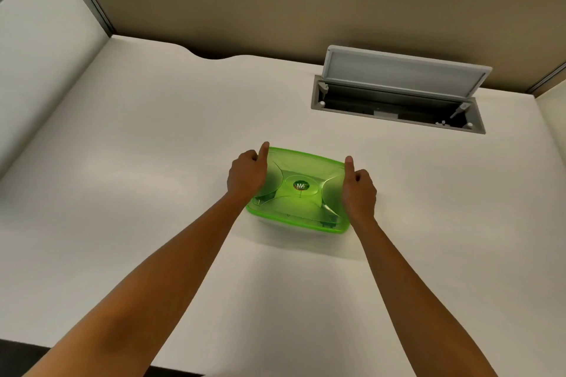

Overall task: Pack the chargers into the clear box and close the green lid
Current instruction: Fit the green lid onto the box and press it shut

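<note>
a: where's the box now?

b: centre of the frame, on the desk [153,162]. the green lid [298,190] sits on top of it, so the clear box itself barely shows, just a faint edge under the lid's near rim.

a: and the hands?

b: left hand [246,176] is on the lid's left end, right hand [359,190] on its right end. both have fingers curled in and thumbs stretched along the rim toward the far corners. they look to be pressing the lid rather than holding anything up.

a: chargers inside?

b: can't tell. the lid is tinted and nothing reads clearly through it. none lie out on the desk.

a: what could go wrong?

b: my guess is an uneven seal. if the thumbs push only the far corners, the near edge may stay unlatched and pop up. a cable caught over the rim would do the same. pressing hard on one end could also skid the box on the smooth desk.

a: anything nearby in the way?

b: no. the open hatch [398,92] at upper right is well apart from it.
</note>
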`<action>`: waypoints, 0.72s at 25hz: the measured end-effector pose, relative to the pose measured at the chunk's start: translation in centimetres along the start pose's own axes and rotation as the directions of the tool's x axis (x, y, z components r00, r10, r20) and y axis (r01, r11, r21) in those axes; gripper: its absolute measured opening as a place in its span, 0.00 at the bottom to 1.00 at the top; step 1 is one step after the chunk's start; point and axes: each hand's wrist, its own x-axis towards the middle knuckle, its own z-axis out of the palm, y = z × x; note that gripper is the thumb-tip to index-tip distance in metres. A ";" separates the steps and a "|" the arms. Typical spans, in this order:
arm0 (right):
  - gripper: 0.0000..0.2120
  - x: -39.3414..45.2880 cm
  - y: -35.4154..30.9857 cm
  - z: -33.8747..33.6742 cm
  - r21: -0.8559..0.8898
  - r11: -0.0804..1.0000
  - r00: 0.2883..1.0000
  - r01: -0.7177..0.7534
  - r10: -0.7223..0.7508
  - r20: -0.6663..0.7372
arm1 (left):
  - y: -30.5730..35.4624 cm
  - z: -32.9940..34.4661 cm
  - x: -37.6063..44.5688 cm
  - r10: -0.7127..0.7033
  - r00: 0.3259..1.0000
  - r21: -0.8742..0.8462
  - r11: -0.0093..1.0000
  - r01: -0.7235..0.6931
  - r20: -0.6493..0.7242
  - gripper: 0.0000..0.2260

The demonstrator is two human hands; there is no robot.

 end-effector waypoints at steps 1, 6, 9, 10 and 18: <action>0.26 0.0 0.0 -0.1 0.009 1.000 1.000 0.003 -0.003 -0.005 | 0.1 0.1 0.1 -0.007 1.000 -0.065 0.998 0.008 0.018 0.26; 0.27 0.1 -0.1 -0.2 0.109 0.994 1.000 -0.009 0.010 -0.004 | -0.2 -0.1 0.6 -0.008 0.999 -0.197 0.980 0.017 0.044 0.26; 0.26 0.0 -0.3 -0.3 0.079 0.997 0.999 0.006 -0.004 -0.035 | -0.4 0.0 0.7 -0.015 1.000 -0.221 0.975 0.020 0.025 0.25; 0.26 0.0 -0.4 -0.4 0.081 0.997 0.999 0.002 0.002 -0.040 | -0.4 0.0 0.7 -0.021 0.999 -0.227 0.974 0.028 0.033 0.25; 0.22 -0.4 -0.2 -0.4 0.073 0.995 0.995 0.066 -0.059 -0.083 | -0.1 -0.4 -0.7 0.155 0.956 -0.043 0.984 -0.171 -0.249 0.17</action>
